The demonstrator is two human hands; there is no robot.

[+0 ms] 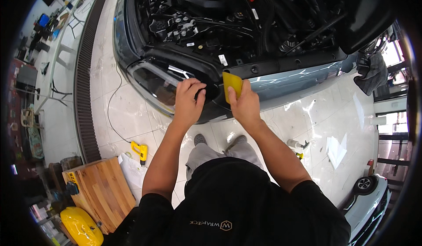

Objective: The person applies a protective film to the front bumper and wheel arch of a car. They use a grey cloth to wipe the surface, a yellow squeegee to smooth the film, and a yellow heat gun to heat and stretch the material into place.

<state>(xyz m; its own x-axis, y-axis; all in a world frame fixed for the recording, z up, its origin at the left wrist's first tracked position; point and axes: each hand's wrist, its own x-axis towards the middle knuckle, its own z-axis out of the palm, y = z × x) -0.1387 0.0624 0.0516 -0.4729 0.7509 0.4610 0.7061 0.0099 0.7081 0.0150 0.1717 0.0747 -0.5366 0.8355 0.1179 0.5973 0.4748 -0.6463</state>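
A yellow squeegee card (233, 87) stands upright in my right hand (245, 107), thumb on its near face and fingers behind. It is over the front edge of the grey-blue fender (290, 80), beside the dark corner of the car. My left hand (189, 100) is at the inner end of the headlight (154, 83), its fingers curled and the thumb close to the fingertips. Whatever lies in that pinch, if anything, is too dark to make out. Beyond both hands the engine bay (211, 26) lies uncovered.
A yellow heat gun (140, 152) with a cord lies on the tiled floor at the left. Near it is a wooden board box (100, 193). A spray bottle (298, 144) and white sheets (336, 151) are at the right. A dark cloth (372, 74) hangs at the car's far right.
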